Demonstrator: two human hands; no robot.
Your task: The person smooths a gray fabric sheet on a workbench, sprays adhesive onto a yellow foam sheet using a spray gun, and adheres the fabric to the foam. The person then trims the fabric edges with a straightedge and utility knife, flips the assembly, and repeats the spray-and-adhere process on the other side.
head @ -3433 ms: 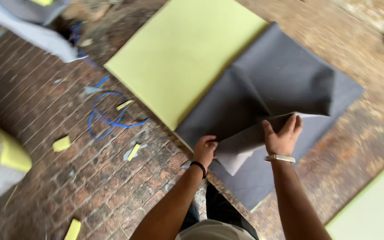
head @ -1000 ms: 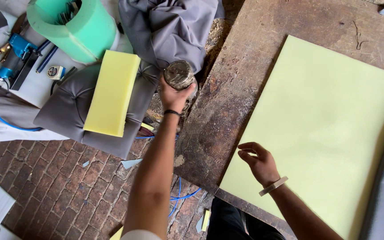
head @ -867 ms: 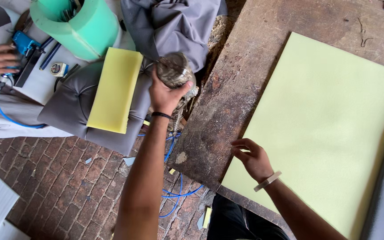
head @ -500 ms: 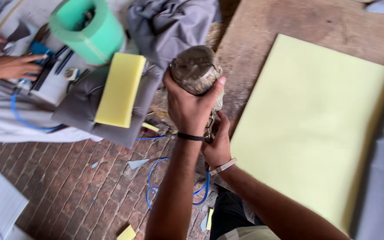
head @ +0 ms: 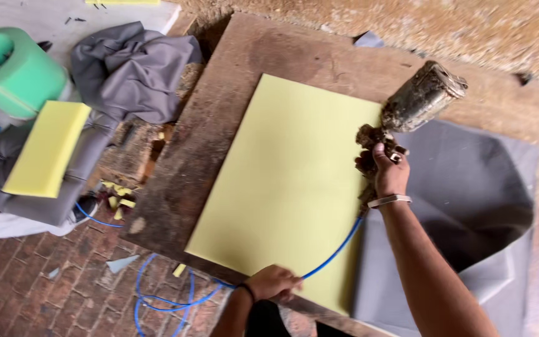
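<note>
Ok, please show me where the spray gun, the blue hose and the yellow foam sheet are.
spray gun [head: 420,100], head view, on its grimy metal cup.
blue hose [head: 335,252], head view, on the stretch crossing the sheet's lower right.
yellow foam sheet [head: 282,181], head view, on its bare middle.

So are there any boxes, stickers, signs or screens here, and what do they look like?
None with a label, sign or screen that I can make out.
Closest to a container: a grimy metal cup on the spray gun in the right hand, above the yellow foam sheet.
Green roll: top left, round, plain.
</note>
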